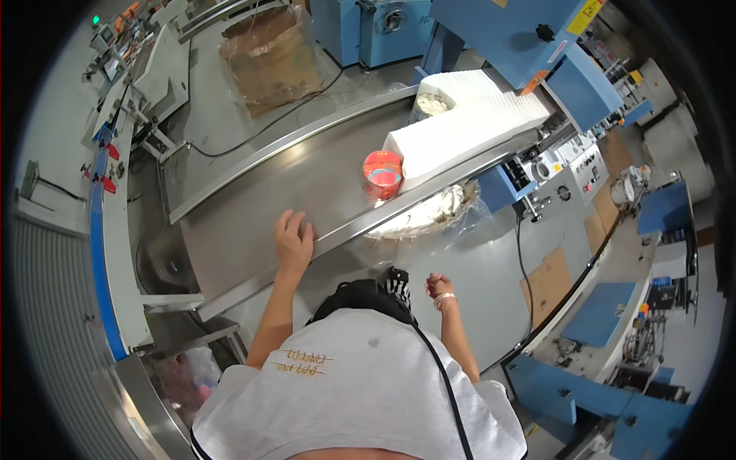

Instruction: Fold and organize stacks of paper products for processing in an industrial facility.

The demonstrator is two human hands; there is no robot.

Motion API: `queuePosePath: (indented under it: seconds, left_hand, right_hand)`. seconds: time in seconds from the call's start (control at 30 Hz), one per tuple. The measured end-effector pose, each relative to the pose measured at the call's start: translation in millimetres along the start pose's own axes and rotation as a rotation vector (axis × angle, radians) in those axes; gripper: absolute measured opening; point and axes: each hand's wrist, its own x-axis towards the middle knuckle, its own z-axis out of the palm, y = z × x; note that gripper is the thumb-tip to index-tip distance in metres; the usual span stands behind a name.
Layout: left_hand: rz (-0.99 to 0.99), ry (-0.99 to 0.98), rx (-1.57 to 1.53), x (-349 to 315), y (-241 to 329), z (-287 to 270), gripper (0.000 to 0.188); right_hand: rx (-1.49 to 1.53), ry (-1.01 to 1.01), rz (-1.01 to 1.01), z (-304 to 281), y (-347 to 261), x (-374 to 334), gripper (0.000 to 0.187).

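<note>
One red tub stands by the worktop's near rim, at the white stack's left end. It is probably light, smooth, crushable; grasp its sides gently. Left hand: loosely spread, empty, at the rim. Right hand: curled beyond it; contents cannot be told. Moving room: leftward along the worktop.

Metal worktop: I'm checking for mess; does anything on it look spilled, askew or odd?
Nothing stands out: no spill shows on the metal worktop; the white stack lies lengthwise, the red container beside its end.

White shirt, gold lettering, black cord
</note>
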Motion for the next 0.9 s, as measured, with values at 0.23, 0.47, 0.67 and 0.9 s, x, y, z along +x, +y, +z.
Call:
queuePosePath:
  seconds: [0.23, 0.47, 0.67, 0.9]
  left_hand:
    - [-0.052, 0.120, 0.063, 16.5, 44.4, 58.0, 0.023]
    - [-0.139, 0.299, 0.160, 20.9, 41.3, 61.6, 0.020]
    - [-0.111, 0.389, 0.187, 14.3, 36.0, 68.4, 0.014]
    - [-0.151, 0.350, 0.144, 3.9, 50.6, 67.3, 0.014]
  right_hand:
    - [-0.318, -0.147, -0.635, 71.8, -245.2, -55.9, 0.020]
    - [-0.833, -0.358, -1.437, 190.0, -410.9, -28.8, 0.019]
    - [-1.489, -0.488, -1.381, 232.7, -451.4, 95.4, 0.046]
    - [-1.616, -0.460, -0.999, 242.0, -450.2, 94.1, 0.068]
